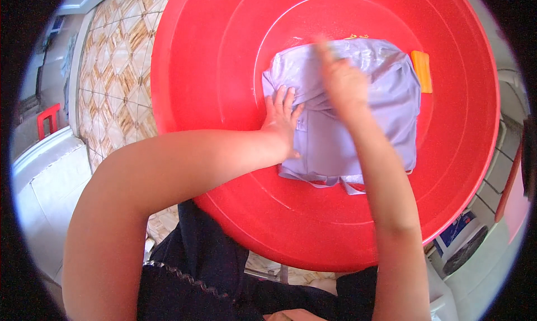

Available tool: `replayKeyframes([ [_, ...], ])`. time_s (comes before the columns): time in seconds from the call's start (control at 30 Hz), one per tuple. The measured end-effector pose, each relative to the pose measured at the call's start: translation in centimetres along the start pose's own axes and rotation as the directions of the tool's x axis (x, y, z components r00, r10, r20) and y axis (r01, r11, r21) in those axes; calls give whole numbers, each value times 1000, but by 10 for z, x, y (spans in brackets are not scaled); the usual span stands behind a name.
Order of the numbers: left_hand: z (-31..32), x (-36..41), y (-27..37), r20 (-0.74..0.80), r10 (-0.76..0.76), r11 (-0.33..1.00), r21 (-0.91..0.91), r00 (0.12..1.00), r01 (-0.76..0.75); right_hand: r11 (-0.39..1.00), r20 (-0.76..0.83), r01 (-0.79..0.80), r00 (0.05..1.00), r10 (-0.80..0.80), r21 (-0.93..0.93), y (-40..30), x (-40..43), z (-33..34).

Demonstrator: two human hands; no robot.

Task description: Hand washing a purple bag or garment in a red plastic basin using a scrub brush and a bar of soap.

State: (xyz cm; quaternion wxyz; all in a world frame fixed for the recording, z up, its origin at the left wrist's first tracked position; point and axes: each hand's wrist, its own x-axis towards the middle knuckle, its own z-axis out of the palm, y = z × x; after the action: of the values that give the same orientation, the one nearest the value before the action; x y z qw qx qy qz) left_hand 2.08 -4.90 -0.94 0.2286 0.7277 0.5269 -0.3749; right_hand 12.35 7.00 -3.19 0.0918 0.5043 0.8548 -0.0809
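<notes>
A lilac fabric bag (327, 140), probably a backpack, lies flat in a large red plastic basin (201, 69). Its upper part looks wet and shiny, and straps stick out along its near edge. My left hand (283, 115) presses on the bag's left side, fingers spread and holding nothing. Over the upper middle of the bag is my right hand (346, 84), blurred and with curled fingers. Something greenish shows faintly at its fingers, too blurred to name. Right of the bag, an orange bar (421, 72), likely laundry soap, rests on the basin floor.
Patterned floor tiles (117, 77) lie left of the basin, beside a white door frame (79, 77). A red plastic object (48, 119) stands at the far left. At the right rim is a container with a blue label (457, 231). My dark-clothed legs (201, 245) are against the basin's near side.
</notes>
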Motion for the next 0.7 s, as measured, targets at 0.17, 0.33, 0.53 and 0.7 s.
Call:
replayKeyframes([
  [0.17, 7, -5, -9, 207, 31, 999, 9, 978, -34, 911, 13, 409, 913, -409, -47, -38, -26, 17],
  [0.33, 0, -3, -5, 10, 27, 998, -55, 1000, -26, 986, -99, -168, 981, 169, 20, 5, -3, 0],
  [0.53, 4, -7, -9, 144, 54, 998, 17, 988, -57, 951, -5, 303, 953, -303, 53, -26, -29, 16],
  [0.7, 6, -14, 16, -22, 56, 998, 18, 998, -55, 993, -52, -46, 998, 41, -107, 18, -9, 1],
])
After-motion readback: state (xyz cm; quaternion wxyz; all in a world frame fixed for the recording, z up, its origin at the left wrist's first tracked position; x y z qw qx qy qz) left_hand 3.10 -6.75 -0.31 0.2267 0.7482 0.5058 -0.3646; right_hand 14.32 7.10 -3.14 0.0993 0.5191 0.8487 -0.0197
